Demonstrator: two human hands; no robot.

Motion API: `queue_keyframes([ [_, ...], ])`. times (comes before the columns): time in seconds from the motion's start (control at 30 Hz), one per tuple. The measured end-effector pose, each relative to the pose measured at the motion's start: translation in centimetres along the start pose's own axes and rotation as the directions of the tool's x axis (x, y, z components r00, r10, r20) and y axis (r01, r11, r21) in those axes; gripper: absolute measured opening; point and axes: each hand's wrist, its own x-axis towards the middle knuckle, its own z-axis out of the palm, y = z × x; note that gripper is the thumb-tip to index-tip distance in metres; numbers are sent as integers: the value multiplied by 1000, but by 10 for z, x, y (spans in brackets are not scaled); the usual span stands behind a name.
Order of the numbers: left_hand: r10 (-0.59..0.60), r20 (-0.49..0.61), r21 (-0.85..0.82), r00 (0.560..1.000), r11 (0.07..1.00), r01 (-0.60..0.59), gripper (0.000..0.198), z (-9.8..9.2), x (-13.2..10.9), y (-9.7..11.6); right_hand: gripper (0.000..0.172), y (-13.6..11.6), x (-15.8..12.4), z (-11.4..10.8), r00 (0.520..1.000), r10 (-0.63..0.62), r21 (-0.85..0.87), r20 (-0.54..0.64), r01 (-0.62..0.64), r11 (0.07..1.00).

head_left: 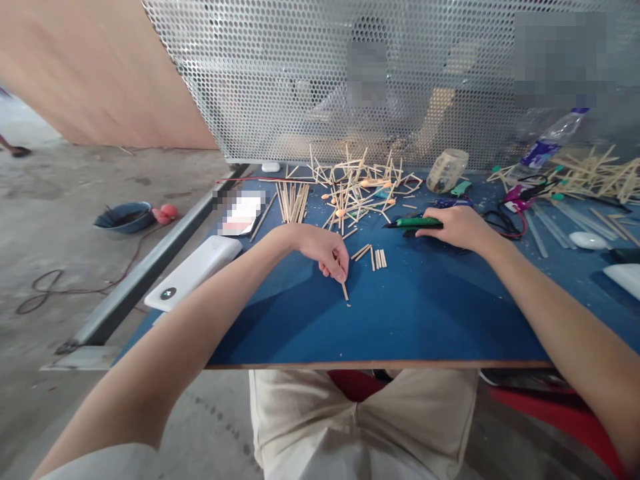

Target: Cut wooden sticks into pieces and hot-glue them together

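Observation:
My left hand (330, 255) is closed in a pinch on a thin wooden stick (345, 291), whose lower end points down at the blue table (400, 327). A tiny chip lies by that end. Farther right, my right hand (457, 227) is closed around a green-handled tool (416, 223) with a dark pointed end facing left; its exact kind is unclear. Between the hands lie several short cut sticks (381, 259), some side by side and some at an angle. Behind my left hand, longer sticks (293, 201) lie in a bundle.
A tangled stick structure (363, 190) with orange joints stands at the back. Nearby are a clear jar (447, 171), a tilted bottle (550, 140), glue sticks (550, 223) and wires. A white power bank (193, 273) lies left. Perforated metal (280, 80) rises behind; a person sits beyond it.

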Motion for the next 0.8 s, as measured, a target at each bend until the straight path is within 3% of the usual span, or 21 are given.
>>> queue_keyframes([
  [0.17,23,12,-7,1000,1000,-23,35,0,1,-2,46,-10,-9,-9,997,50,148,-64,-40,988],
  [0.33,56,-16,-53,998,997,-57,35,0,3,-6,36,-42,-15,-12,979,-175,93,-107,185,978],
  [0.63,39,13,-94,999,995,-38,38,-2,5,-9,66,-86,-20,-2,904,-427,204,13,416,886],
  [0.8,29,23,-113,999,993,-26,38,-3,5,-8,63,-101,-20,5,853,-520,190,50,503,843],
])
